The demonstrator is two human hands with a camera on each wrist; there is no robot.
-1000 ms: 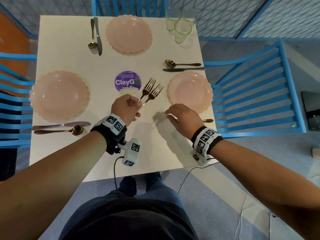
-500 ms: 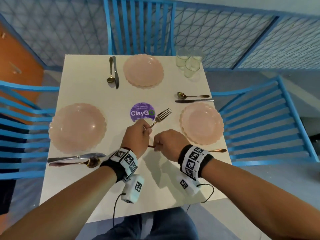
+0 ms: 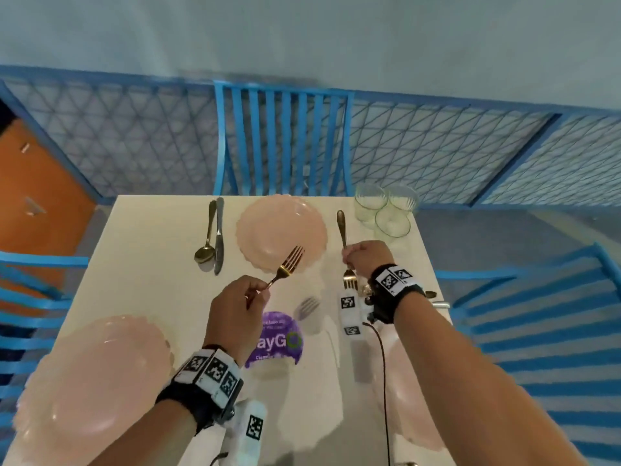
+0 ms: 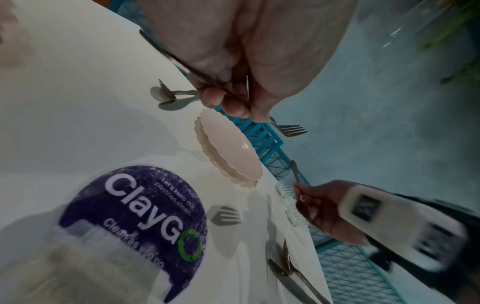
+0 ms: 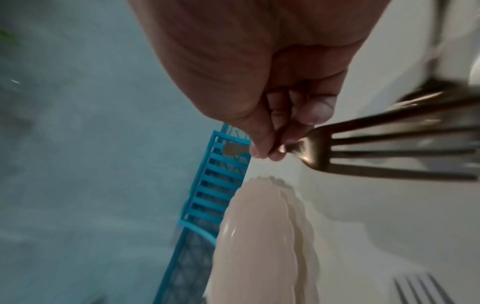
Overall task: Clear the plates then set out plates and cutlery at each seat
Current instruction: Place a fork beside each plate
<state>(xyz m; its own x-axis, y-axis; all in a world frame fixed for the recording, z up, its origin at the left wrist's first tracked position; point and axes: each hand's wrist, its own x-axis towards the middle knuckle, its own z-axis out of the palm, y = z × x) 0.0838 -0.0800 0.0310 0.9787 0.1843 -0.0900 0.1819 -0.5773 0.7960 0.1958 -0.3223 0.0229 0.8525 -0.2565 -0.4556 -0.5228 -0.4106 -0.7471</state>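
On the table (image 3: 151, 264): three pink plates are set out, and you hold one fork in each hand above it.
Left hand (image 3: 235, 311): your fingers pinch the handle of the left fork (image 3: 287, 265); its prongs point up over the near rim of the far plate (image 3: 280, 230), clear of the tabletop.
Right hand (image 3: 368, 255): it is closed round the neck of the right fork (image 3: 342, 230), handle pointing toward the far edge, prongs toward you, just right of the far plate and near the glasses (image 3: 386, 210).
Far seat: a spoon (image 3: 205, 250) and a knife (image 3: 219, 237) lie side by side left of the far plate; no fork lies there yet.
Other plates: the left plate (image 3: 90, 381) sits near your left forearm; the right plate (image 3: 413, 415) is partly hidden under your right arm.
Handling: the forks look like thin, stiff, polished metal, light but probably slippery. Grip mid-handle, away from the prongs, so you can lay each one flat.
Caution: the glasses probably tip and break easily, so keep your right wrist low and clear of them.
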